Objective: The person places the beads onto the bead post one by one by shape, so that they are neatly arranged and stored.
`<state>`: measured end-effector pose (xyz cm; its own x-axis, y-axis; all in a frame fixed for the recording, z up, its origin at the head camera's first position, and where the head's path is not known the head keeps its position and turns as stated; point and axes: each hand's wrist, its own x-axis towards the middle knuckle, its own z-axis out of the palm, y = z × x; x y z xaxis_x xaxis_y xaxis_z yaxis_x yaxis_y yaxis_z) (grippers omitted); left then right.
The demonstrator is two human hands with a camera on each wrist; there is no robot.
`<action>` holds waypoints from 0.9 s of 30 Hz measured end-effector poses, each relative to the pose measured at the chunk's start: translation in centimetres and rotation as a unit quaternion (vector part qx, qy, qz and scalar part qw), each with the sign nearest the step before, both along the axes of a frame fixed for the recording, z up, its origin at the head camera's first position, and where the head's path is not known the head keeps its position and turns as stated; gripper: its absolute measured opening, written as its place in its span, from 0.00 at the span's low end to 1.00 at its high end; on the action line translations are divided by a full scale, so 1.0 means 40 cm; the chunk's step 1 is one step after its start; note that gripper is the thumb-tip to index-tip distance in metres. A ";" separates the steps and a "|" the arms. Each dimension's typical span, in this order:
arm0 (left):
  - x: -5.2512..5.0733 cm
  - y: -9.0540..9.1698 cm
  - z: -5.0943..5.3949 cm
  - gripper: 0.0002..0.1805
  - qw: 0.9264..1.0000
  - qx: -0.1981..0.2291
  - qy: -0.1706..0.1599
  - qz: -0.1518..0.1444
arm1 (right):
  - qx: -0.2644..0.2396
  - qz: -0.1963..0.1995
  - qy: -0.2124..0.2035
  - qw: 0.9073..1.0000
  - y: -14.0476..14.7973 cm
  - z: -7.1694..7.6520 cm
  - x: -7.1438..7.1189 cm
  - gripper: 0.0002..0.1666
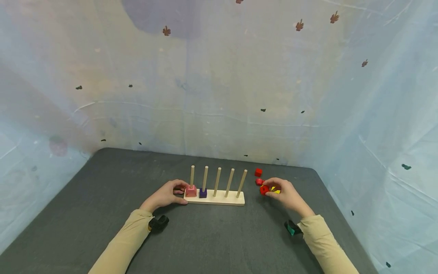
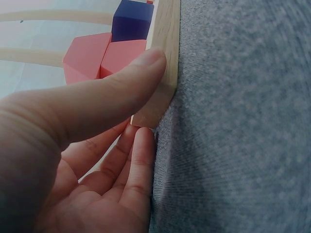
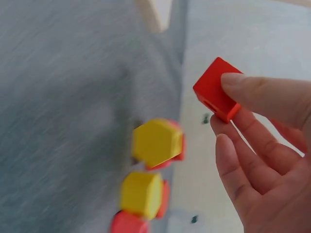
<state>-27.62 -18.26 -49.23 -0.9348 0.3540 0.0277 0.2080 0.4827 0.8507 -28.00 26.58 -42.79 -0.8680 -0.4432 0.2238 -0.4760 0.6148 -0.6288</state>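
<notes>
A wooden peg board [image 1: 222, 201] with several upright dowels stands on the dark table. My left hand [image 1: 167, 195] holds its left end, the thumb on the near side and the fingers around the end. Pink blocks [image 2: 86, 57] sit stacked on the leftmost peg, and a dark purple block [image 2: 132, 22] is at the foot of the second peg. To the right of the board, my right hand [image 1: 287, 195] pinches a red block [image 3: 214, 88] between thumb and fingers, off the table. A hole shows in one side of that block.
Beyond the right hand lie loose blocks: a red one [image 1: 258, 172] farthest back, another red piece [image 1: 259, 182] nearer, and yellow blocks [image 3: 156, 143] beside more red ones. Plastic sheeting [image 1: 219, 95] hangs behind and along the sides of the table [image 1: 212, 239].
</notes>
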 end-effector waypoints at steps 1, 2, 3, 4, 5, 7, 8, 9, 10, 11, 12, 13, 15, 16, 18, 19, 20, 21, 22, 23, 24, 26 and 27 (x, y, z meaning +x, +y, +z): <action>0.000 0.000 0.000 0.34 1.000 0.001 -0.003 0.001 | -0.010 -0.002 -0.001 1.000 -0.005 0.011 0.001 0.18; 0.000 0.001 0.001 0.34 1.000 0.002 -0.004 0.001 | -0.021 -0.003 -0.002 1.000 -0.009 0.023 0.003 0.18; 0.000 0.001 0.001 0.34 1.000 0.003 -0.004 0.001 | -0.030 -0.005 -0.003 1.000 -0.014 0.035 0.006 0.18; 0.001 0.001 0.002 0.33 1.000 0.002 -0.004 0.002 | -0.043 -0.010 -0.006 0.999 -0.020 0.047 0.009 0.19; 0.001 0.001 0.003 0.33 1.000 0.002 -0.004 0.002 | -0.057 -0.015 -0.011 0.998 -0.025 0.058 0.012 0.19; 0.001 0.001 0.003 0.33 1.000 0.003 -0.006 0.002 | -0.085 -0.027 -0.023 0.996 -0.037 0.079 0.018 0.20; 0.001 0.001 0.003 0.33 1.000 0.002 -0.006 0.003 | -0.102 -0.032 -0.031 0.994 -0.044 0.090 0.022 0.21; 0.001 0.001 0.002 0.33 1.000 0.002 -0.007 0.004 | -0.118 -0.040 -0.040 0.991 -0.051 0.099 0.024 0.21; 0.001 0.001 0.001 0.33 1.000 0.002 -0.007 0.004 | -0.135 -0.046 -0.047 0.989 -0.057 0.108 0.027 0.22; 0.000 0.001 0.001 0.33 1.000 0.002 -0.007 0.004 | -0.148 -0.050 -0.052 0.986 -0.064 0.117 0.029 0.22; 0.001 0.000 0.000 0.33 1.000 0.002 -0.006 0.004 | -0.160 -0.053 -0.055 0.984 -0.072 0.126 0.032 0.23; 0.001 0.000 0.001 0.33 1.000 0.001 -0.006 0.004 | -0.172 -0.051 -0.056 0.982 -0.081 0.134 0.033 0.23; 0.001 -0.001 0.001 0.33 1.000 0.000 -0.005 0.004 | -0.192 -0.046 -0.055 0.979 -0.098 0.150 0.035 0.24; 0.001 -0.002 0.002 0.33 1.000 0.000 -0.003 0.003 | -0.200 -0.043 -0.052 0.977 -0.107 0.156 0.035 0.24; 0.000 -0.003 0.002 0.33 1.000 0.000 -0.001 -0.001 | -0.217 -0.034 -0.047 0.974 -0.126 0.167 0.034 0.24; 0.000 -0.003 0.002 0.33 1.000 0.001 -0.001 -0.003 | -0.223 -0.031 -0.044 0.973 -0.136 0.171 0.033 0.23; 0.000 -0.003 0.002 0.33 1.000 0.002 -0.001 -0.005 | -0.228 -0.029 -0.041 0.972 -0.145 0.175 0.032 0.23; 0.000 -0.003 0.001 0.33 1.000 0.003 -0.001 -0.005 | -0.236 -0.027 -0.042 0.971 -0.155 0.179 0.031 0.23; 0.000 -0.003 0.000 0.34 1.000 0.003 -0.001 -0.006 | -0.241 -0.025 -0.041 0.969 -0.165 0.184 0.030 0.24; -0.001 -0.003 0.000 0.33 1.000 0.003 -0.001 -0.006 | -0.247 -0.022 -0.042 0.968 -0.176 0.189 0.030 0.24; 0.000 -0.004 0.000 0.34 1.000 0.004 -0.002 -0.006 | -0.254 -0.019 -0.044 0.966 -0.187 0.194 0.029 0.24; -0.001 -0.004 0.000 0.34 1.000 0.007 -0.004 -0.004 | -0.268 -0.012 -0.052 0.962 -0.209 0.204 0.030 0.24; 0.000 -0.004 0.000 0.34 1.000 0.008 -0.005 -0.003 | -0.274 -0.007 -0.054 0.960 -0.221 0.209 0.031 0.24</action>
<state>-27.62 -18.42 -49.22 -0.9330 0.3591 0.0238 0.2022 0.4683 0.8601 -26.76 17.75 -34.43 -0.9045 -0.2724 0.3280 -0.3834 0.1829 -0.9053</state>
